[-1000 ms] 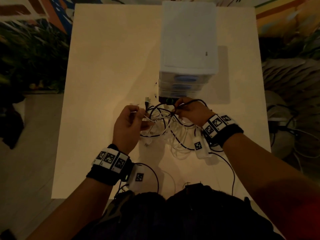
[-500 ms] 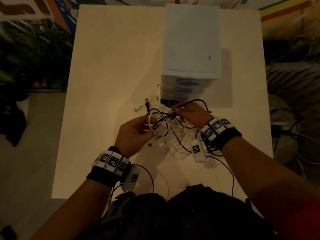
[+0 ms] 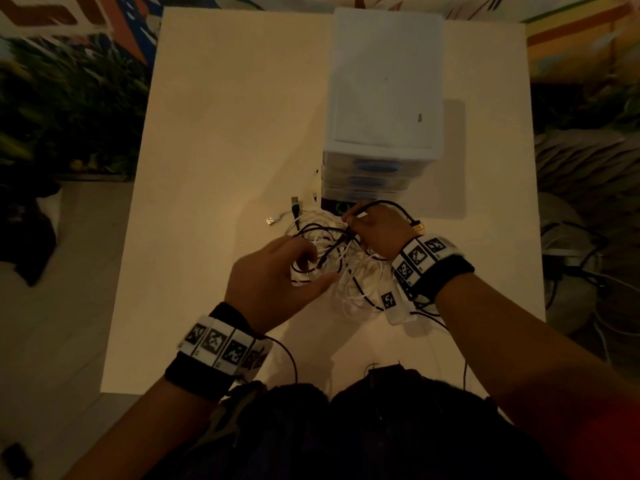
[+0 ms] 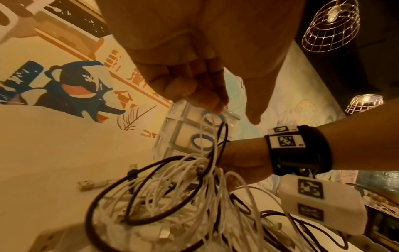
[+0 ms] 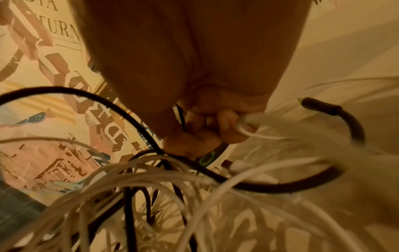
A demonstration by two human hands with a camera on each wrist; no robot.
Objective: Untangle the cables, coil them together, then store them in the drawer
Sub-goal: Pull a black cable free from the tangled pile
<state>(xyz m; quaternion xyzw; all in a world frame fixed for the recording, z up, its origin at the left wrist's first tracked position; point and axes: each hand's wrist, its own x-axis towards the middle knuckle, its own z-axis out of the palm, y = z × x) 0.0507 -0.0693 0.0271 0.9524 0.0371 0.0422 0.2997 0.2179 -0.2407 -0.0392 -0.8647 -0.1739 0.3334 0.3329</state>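
A tangle of white and black cables (image 3: 337, 261) lies on the pale table (image 3: 221, 140) in front of a small drawer unit (image 3: 384, 98). My left hand (image 3: 277, 275) hovers over the tangle's left side, its curled fingers (image 4: 194, 95) hooked through a white cable loop (image 4: 207, 129). My right hand (image 3: 377, 226) sits at the tangle's far right, pinching a white cable (image 5: 252, 133) and black strands (image 5: 181, 117) in its fingers. A black cable (image 3: 398, 207) arches over that hand. Loose USB plugs (image 3: 273, 220) lie at the left of the pile.
The drawer unit's fronts (image 3: 370, 178) with blue handles face me, all pushed in, just beyond the cables. Bare table stretches left of the unit. Wrist-camera boxes (image 3: 394, 306) and their black leads trail toward the near table edge (image 3: 207, 389). Floor and plants lie beyond both sides.
My left hand has moved right and down onto the tangle, and its white cable end now lies free at the left. The right hand has stayed by the drawer unit.
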